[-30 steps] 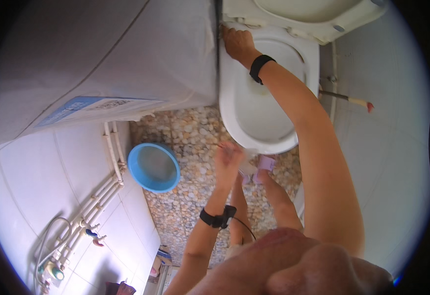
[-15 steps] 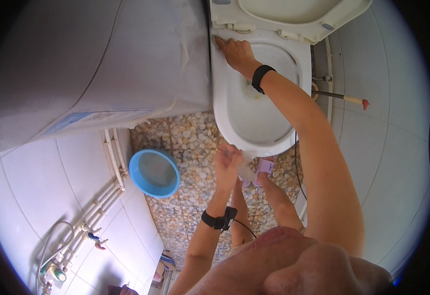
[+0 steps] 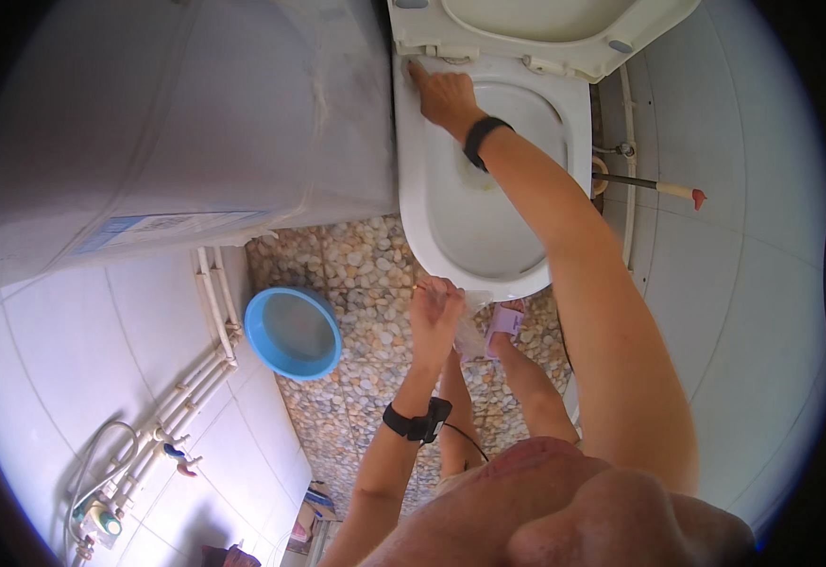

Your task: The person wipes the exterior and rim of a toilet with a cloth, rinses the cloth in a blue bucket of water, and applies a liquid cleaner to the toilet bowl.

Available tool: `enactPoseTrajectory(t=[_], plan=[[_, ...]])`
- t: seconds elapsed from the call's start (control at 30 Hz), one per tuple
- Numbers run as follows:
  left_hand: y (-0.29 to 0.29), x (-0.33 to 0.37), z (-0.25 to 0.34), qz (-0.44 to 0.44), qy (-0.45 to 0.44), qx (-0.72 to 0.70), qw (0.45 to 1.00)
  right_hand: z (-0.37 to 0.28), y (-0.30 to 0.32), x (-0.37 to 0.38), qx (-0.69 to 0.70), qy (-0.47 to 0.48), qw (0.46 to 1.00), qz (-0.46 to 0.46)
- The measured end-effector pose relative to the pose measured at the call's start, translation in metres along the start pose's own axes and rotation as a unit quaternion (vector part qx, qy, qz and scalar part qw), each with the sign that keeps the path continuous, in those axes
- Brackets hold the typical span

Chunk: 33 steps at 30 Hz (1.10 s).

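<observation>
My right hand [image 3: 448, 98] reaches across the white toilet [image 3: 417, 213] to the back left corner of its rim. One finger stretches to the ceramic there while the others curl under the palm; anything pinched beneath them is hidden. Low in front of the bowl, my left hand [image 3: 436, 304] is closed round a clear plastic bag [image 3: 472, 333], which hangs down beside it. The toilet's raised seat and lid [image 3: 611, 47] lean back at the far side. Each wrist wears a black strap.
A large grey plastic-wrapped appliance [image 3: 271, 123] stands tight against the toilet's left side. On the pebble-patterned floor [image 3: 366, 274] sits a blue basin [image 3: 254, 345]. Pipes with taps [image 3: 175, 449] run along the left wall. A stick-like handle [image 3: 670, 190] juts out right of the bowl.
My right hand has shifted slightly at the rim's back left corner, its finger still against the ceramic. The view has moved a little. My left hand stays with the bag.
</observation>
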<state>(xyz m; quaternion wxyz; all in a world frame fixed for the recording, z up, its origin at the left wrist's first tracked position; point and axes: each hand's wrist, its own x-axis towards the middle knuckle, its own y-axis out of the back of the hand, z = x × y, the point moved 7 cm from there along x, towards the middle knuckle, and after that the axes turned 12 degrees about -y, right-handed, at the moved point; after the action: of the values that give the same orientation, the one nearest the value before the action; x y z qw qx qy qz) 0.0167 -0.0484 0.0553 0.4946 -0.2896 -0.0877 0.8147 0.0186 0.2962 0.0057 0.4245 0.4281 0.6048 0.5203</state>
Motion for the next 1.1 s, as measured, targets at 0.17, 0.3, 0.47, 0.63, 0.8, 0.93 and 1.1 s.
enactPoseTrajectory(t=[0.17,0.3,0.47,0.63,0.8,0.93,1.1], plan=[[-0.01,0.008,-0.01,-0.038,-0.018,0.038,0.998,0.005,0.003,0.019,-0.097,0.013,0.992,0.083],[0.01,-0.008,-0.005,0.012,-0.018,0.044,0.999,0.011,-0.003,-0.007,-0.005,0.001,1.0,0.016],[0.001,-0.008,-0.01,-0.012,-0.008,0.007,1.0,0.042,-0.014,0.011,-0.155,0.068,0.977,0.132],[0.006,-0.01,0.001,0.003,-0.029,0.023,0.999,0.044,-0.004,0.002,-0.009,-0.022,1.0,0.003],[-0.003,-0.018,0.002,-0.015,-0.031,0.026,0.999,0.066,-0.003,-0.023,0.002,-0.046,0.997,-0.054],[-0.016,-0.018,-0.021,-0.014,0.002,0.006,1.0,0.061,0.006,-0.001,0.016,-0.026,0.999,-0.026],[-0.031,-0.009,-0.035,-0.035,-0.001,0.021,0.999,0.086,0.002,-0.016,0.029,-0.036,0.997,-0.057]])
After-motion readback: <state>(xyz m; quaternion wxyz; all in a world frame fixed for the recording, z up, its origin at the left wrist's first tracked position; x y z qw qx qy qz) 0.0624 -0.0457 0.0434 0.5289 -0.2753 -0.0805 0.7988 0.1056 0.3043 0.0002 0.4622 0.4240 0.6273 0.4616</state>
